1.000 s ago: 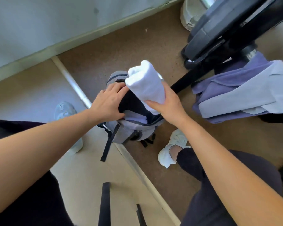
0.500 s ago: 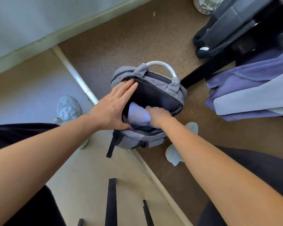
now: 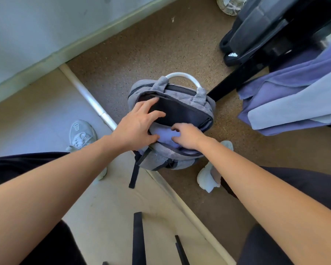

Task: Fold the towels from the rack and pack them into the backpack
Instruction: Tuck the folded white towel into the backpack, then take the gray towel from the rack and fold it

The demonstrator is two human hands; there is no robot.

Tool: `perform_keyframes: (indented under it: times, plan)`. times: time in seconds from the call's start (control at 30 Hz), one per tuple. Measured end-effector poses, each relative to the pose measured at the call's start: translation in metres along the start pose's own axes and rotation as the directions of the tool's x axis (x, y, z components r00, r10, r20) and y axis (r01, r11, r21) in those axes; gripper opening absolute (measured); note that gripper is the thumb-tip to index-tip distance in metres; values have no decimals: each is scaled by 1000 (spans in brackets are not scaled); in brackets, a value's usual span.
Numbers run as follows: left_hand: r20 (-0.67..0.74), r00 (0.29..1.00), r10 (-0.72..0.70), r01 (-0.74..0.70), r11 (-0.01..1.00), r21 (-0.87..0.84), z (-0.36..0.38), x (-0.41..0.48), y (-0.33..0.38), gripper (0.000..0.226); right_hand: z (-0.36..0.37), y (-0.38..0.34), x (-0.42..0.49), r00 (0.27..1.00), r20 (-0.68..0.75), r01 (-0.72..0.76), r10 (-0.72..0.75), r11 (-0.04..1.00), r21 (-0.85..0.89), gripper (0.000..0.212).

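Observation:
A grey backpack (image 3: 182,88) with a white handle stands open on the brown floor between my feet. A folded pale towel (image 3: 162,133) sits low inside its main compartment, mostly hidden by the dark lining. My left hand (image 3: 136,129) rests with spread fingers on the left rim of the opening and the lining, holding it wide. My right hand (image 3: 187,136) reaches into the opening, its fingers and thumb curled on the towel. More towels (image 3: 294,98), purple and light blue, hang over the black rack (image 3: 235,81) at the right.
My white shoes (image 3: 81,133) (image 3: 206,178) stand on either side of the backpack. A white floor strip (image 3: 88,96) runs diagonally under the bag. Another shoe (image 3: 227,4) lies at the top. Black straps (image 3: 138,240) hang at the bottom. A wall closes the upper left.
The rolled towel, held above the backpack a second ago, has gone down into the compartment with my right hand. My left hand has spread wider on the opening.

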State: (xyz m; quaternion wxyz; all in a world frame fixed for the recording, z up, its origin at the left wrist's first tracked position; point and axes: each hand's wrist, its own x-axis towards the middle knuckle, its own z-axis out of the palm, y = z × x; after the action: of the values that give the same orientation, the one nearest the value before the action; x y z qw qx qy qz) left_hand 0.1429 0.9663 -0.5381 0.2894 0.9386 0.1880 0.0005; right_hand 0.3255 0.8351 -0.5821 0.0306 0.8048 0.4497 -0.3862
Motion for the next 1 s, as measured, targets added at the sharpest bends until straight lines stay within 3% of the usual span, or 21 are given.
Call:
perform_keyframes:
  times: [0.13, 0.37, 0.47, 0.57, 0.67, 0.8, 0.9, 1.0]
  plan:
    - [-47, 994, 95, -94, 995, 29, -10, 8, 18, 28, -32, -7, -51, 992, -110, 73, -55, 983, 170, 32]
    - [32, 999, 0, 8, 972, -235, -31, -2, 69, 15, -73, -9, -153, 910, -413, 244, -24, 837, 490, 16]
    - [15, 1000, -5, 10, 929, -371, -33, -8, 95, 14, -88, 12, -182, 808, -559, 294, 187, 693, 658, 9]
    - [1, 997, -82, 71, 862, -501, -29, -11, 123, 13, -106, 48, -189, 674, -500, 313, 544, 403, 860, 11]
    - [22, 989, -145, 128, 779, -613, -21, -12, 151, 17, -120, 84, -184, 544, -355, 401, 761, 135, 906, 4]
    - [74, 989, -125, 143, 748, -648, -17, 3, 190, 17, -134, 115, -182, 400, -342, 538, 850, 84, 839, 13]
    - [120, 989, -82, 141, 746, -651, -21, 25, 221, 13, -144, 124, -183, 413, -315, 604, 855, 2, 797, 15]
    - [137, 988, -74, 144, 763, -630, -28, 54, 244, 13, -146, 126, -182, 437, -321, 574, 840, 14, 819, 7]
